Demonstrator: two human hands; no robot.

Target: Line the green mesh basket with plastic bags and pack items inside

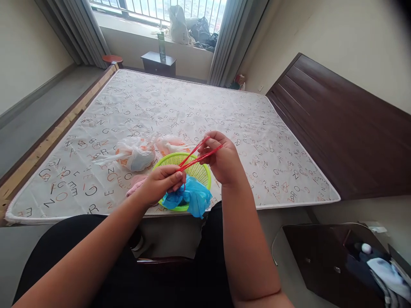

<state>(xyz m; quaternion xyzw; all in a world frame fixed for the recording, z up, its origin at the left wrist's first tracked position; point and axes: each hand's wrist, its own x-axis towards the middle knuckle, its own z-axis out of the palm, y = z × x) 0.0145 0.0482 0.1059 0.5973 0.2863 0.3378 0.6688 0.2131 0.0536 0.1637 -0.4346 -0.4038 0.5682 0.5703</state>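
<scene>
A red plastic string [197,159] is stretched in two strands between my hands. My left hand [167,179] pinches its lower end, just above a blue plastic bag [192,194]. My right hand [221,156] has its fingers closed on the upper end, higher and to the right. The blue bag lies over the front of a lime-green plastic basket [205,173] on the mattress edge. What the bag holds is hidden. A pink cloth-like thing [135,185] shows partly behind my left wrist.
Two knotted white plastic bags, one on the left [136,154] and one behind the basket [171,143], lie on the letter-printed mattress [180,102]. A dark cabinet [316,256] stands at the lower right, and a headboard [340,132] rises on the right.
</scene>
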